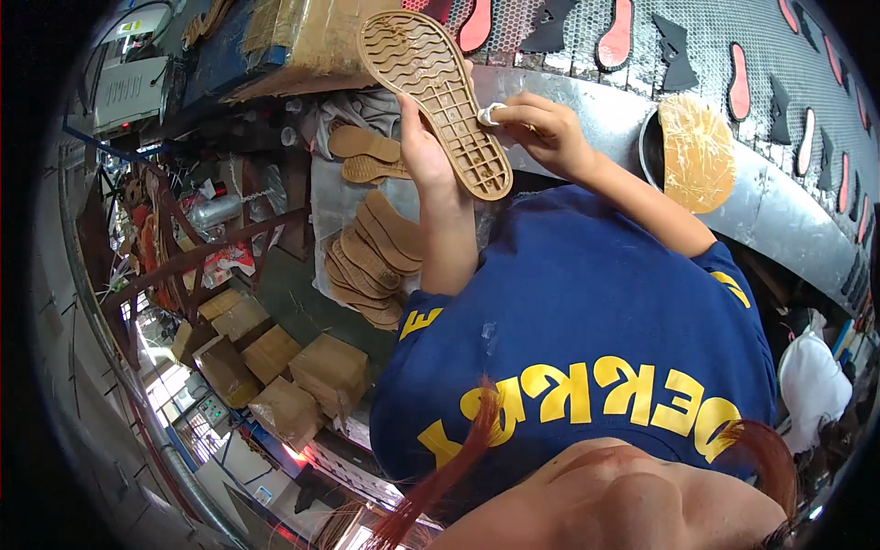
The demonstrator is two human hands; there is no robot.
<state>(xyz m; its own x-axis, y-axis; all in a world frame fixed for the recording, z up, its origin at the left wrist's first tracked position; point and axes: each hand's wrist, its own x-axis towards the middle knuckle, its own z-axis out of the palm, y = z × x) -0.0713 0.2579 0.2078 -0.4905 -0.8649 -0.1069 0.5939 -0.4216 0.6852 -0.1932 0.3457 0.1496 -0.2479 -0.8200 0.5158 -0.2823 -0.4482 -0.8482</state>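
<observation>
A tan shoe sole is held up in front of me, tilted, its wavy tread end farther away and its grid-patterned end nearer. My left hand grips it by the left edge, the thumb on the near face and most fingers hidden behind. At the right edge of the sole, my right hand pinches a small wad of white cloth against or very close to the rim. To the left, several more tan soles lie overlapped on a pale covered surface, with a few others farther up.
A dark mesh conveyor carries pink insoles and black cut pieces beyond a metal ledge. A round tan pad sits at that ledge. Cardboard boxes stand lower left; another carton is at the far left.
</observation>
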